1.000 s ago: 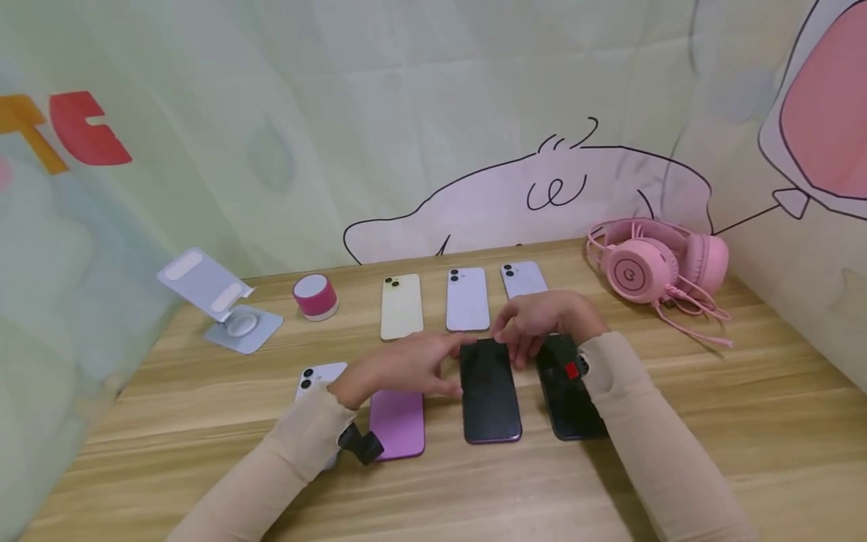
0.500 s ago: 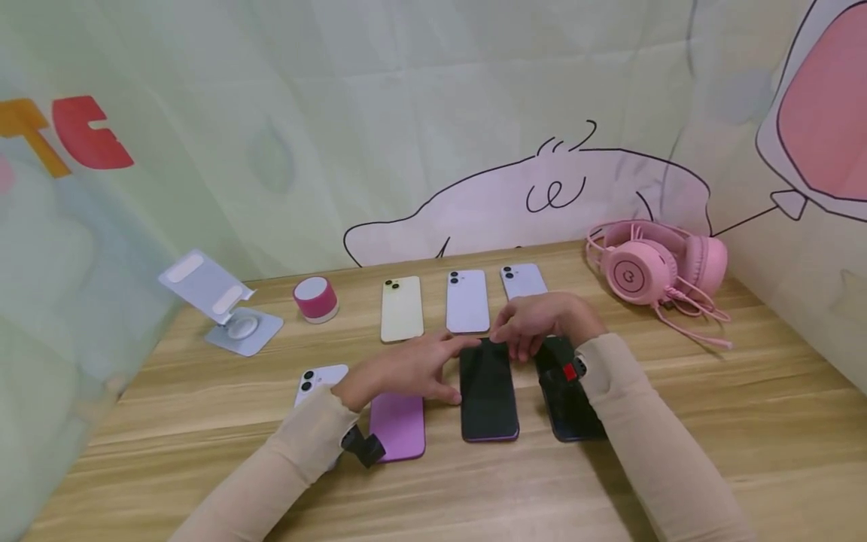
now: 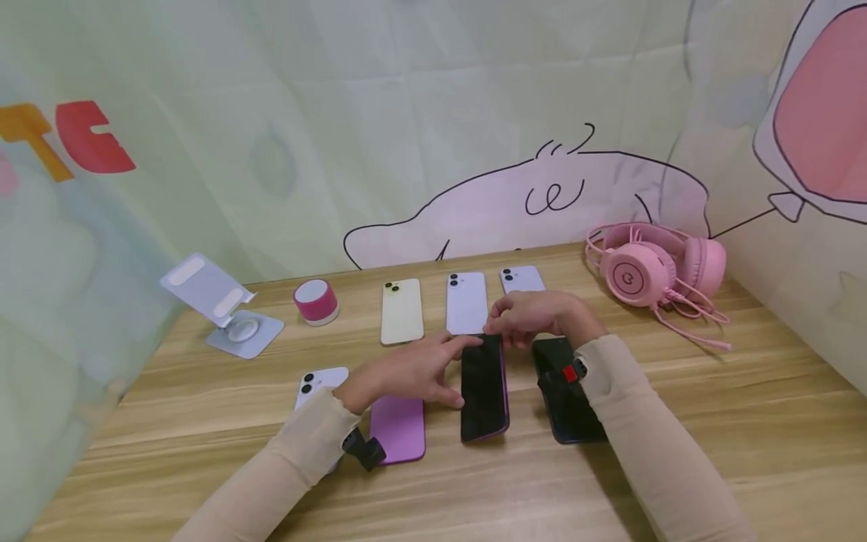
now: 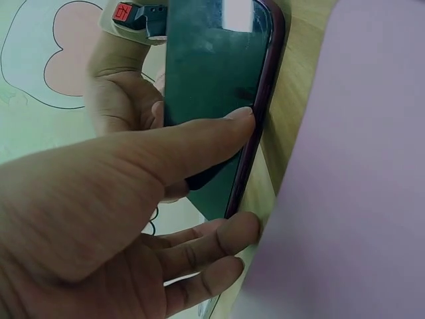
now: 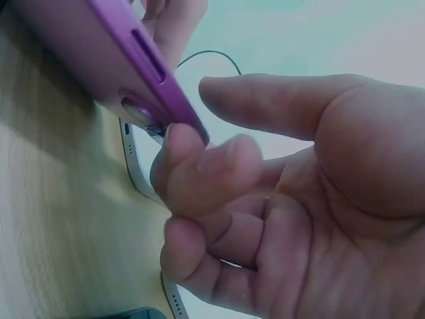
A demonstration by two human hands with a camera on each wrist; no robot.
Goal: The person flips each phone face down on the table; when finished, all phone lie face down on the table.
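Left arm: long, plain beige fabric sleeve (image 3: 274, 474), lightly creased, running to the wrist. At the cuff, a small black block-shaped wrist unit (image 3: 366, 450). Left hand (image 3: 413, 369) bare. Right arm: matching beige fabric sleeve (image 3: 660, 444), folds gathered near the cuff. Compact black wrist unit (image 4: 153, 21) bears a square red label (image 4: 125, 12) with dark marking. Right hand (image 3: 538, 312) bare.

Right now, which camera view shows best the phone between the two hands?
The head view: almost the whole phone shows there, tilted, dark screen visible. The left wrist view shows part of the screen and edge, partly behind the left hand; the right wrist view shows only part of its back and purple edge.
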